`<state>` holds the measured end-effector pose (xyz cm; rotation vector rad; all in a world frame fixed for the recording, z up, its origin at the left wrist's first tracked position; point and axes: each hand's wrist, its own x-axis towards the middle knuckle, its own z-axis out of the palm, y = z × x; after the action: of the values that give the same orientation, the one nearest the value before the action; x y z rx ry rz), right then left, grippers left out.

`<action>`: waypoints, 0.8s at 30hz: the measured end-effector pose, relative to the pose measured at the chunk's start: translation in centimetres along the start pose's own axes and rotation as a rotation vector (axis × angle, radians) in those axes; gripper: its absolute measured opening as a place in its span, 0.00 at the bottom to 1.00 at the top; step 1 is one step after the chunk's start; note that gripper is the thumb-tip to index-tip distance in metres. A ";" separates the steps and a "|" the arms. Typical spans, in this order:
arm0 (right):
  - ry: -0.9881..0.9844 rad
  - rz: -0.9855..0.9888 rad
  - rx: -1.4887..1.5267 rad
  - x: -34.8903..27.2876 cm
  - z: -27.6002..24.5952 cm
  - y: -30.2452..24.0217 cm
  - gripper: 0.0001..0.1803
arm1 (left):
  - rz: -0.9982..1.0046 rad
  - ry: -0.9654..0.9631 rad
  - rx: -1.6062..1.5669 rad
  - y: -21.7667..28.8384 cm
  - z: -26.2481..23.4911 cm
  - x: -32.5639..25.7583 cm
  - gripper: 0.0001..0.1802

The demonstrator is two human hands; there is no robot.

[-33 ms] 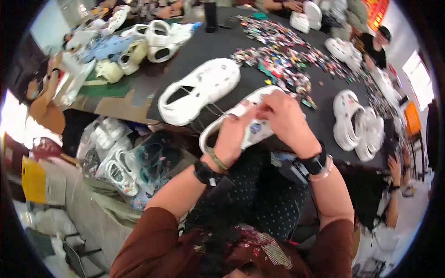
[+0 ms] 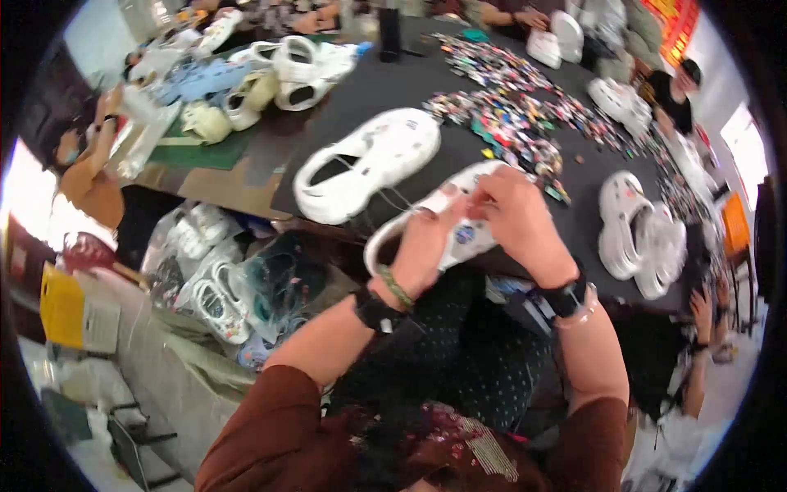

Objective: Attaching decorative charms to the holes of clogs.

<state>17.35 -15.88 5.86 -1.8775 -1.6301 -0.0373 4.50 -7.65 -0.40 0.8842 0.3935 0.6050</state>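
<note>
Both hands — left hand [image 2: 426, 246], right hand [image 2: 516, 221] — clenched on white clog [image 2: 463, 238] | no change seen | charm pile [image 2: 508, 115] at 12 o'clock | second white clog [image 2: 369, 160] at 10 o'clock

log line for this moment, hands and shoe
left hand: grips white clog | right hand: pressing on clog top | second white clog: on dark table | charm pile: beyond hands

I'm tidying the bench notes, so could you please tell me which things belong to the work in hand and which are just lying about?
In hand:
- left hand
- right hand
- white clog held by both
- pile of small colourful charms

Lying about:
- second white clog on the table
- clog pair
- bagged clogs
</note>
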 end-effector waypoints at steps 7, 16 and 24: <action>0.060 -0.015 -0.248 0.6 -0.2 0.2 0.33 | 0.093 -0.091 0.131 -2.2 -0.8 -0.1 0.16; -0.244 0.164 -0.189 1.4 -0.7 -0.5 0.37 | -0.025 -0.112 0.217 -1.8 -0.6 -0.2 0.19; -0.043 -0.032 0.001 -0.4 -0.2 2.2 0.34 | 0.107 -0.074 0.304 -1.8 -0.7 0.6 0.16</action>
<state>19.33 -16.35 4.89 -1.8631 -1.6883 -0.0097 5.15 -7.78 -2.35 1.2212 0.3793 0.6177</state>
